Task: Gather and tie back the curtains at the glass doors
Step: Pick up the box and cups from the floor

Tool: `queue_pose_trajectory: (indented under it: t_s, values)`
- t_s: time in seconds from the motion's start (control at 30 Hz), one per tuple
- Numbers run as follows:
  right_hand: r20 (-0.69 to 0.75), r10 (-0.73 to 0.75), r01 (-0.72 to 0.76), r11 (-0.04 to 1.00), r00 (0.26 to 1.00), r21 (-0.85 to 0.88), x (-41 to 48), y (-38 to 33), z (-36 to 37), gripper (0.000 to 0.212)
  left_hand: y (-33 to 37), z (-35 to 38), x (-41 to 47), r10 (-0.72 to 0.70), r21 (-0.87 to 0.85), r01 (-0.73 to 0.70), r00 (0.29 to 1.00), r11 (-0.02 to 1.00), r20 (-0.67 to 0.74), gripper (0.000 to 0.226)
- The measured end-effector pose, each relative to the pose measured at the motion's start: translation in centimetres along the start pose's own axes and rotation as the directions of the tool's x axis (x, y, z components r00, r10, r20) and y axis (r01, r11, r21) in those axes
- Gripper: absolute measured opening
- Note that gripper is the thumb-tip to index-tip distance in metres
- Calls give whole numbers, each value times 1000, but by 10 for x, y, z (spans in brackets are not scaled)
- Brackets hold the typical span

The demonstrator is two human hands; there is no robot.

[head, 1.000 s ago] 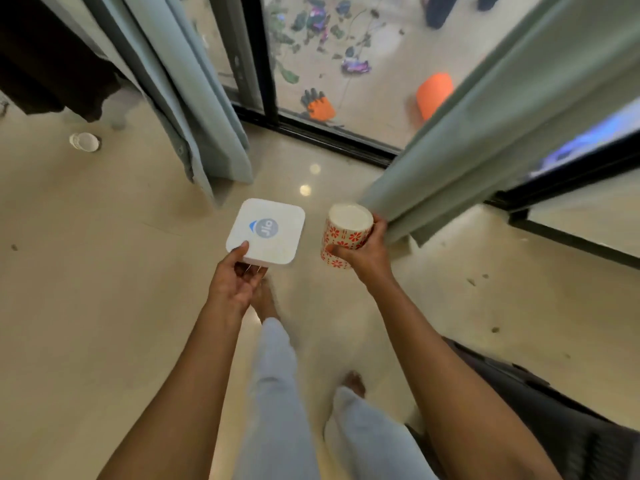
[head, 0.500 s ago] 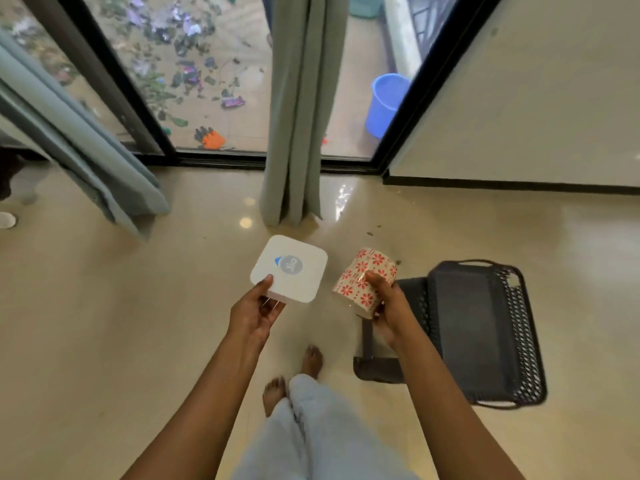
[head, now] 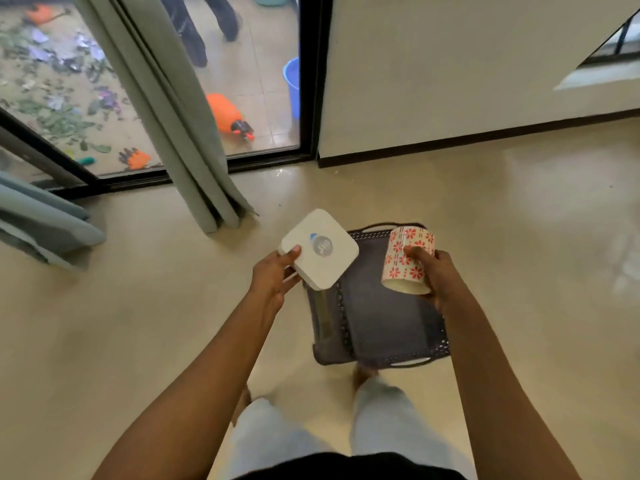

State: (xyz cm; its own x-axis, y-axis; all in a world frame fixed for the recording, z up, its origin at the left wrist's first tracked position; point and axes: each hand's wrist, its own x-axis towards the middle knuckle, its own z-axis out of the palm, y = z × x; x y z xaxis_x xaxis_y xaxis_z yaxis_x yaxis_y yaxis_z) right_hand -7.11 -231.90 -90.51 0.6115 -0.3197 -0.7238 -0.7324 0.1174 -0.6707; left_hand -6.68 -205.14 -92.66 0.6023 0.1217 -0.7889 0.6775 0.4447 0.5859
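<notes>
Two curtains: hanging curtain (head: 180, 126) at the glass doors (head: 258, 81), second curtain (head: 41, 220) far left. One white box (head: 320, 249) held in left grip (head: 273, 278); right grip (head: 440, 271) clasps one floral mug (head: 407, 259). One dark tray (head: 381, 323) on the floor.

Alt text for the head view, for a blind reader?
The left hand holds a white square device, right hand grips a red-flowered mug, both above a dark plastic chair; a grey-green curtain hangs untied at the glass door beyond.
</notes>
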Motion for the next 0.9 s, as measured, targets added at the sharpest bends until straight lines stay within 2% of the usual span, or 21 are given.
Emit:
queue_pose_trajectory:
  t_s: [0.1,0.2,0.23,0.33,0.43,0.47,0.53,0.63,0.7,0.77,0.9]
  values:
    - [7,-1,3,971,1000,-237,44,-11,-46,71,-32,66,33,10,216,-12,1000,976,7,26]
    - [28,5,9,888,1000,-460,68,-12,-64,76,-60,99,63,57,470,-50,998,881,-2,28]
    - [40,27,0,832,999,-554,91,-12,-77,76,-83,119,82,80,543,-61,997,838,-12,32]
    - [98,24,57,668,995,-742,109,-10,-72,79,-92,129,95,207,765,-152,978,626,25,48]
    - [162,5,140,472,987,-870,127,-7,-60,85,-98,132,106,341,842,-183,940,508,-2,49]
    - [168,4,153,402,986,-903,132,-6,-55,87,-101,134,108,371,883,-198,928,427,28,51]
    - [183,-11,179,266,983,-947,141,-4,-46,88,-110,136,110,379,960,-231,912,158,157,61]
    - [241,-120,253,94,963,-963,149,-8,-34,89,-128,137,109,249,916,-313,893,-251,374,78]
    - [300,-170,293,-63,939,-954,154,-10,-25,87,-142,137,113,157,820,-352,874,-451,461,89]
    - [361,-181,317,-229,915,-920,158,-10,-16,82,-152,135,122,107,764,-349,873,-543,476,97]
    - [485,-222,330,-496,846,-803,166,-7,-1,54,-154,138,142,98,741,-333,877,-583,471,103]
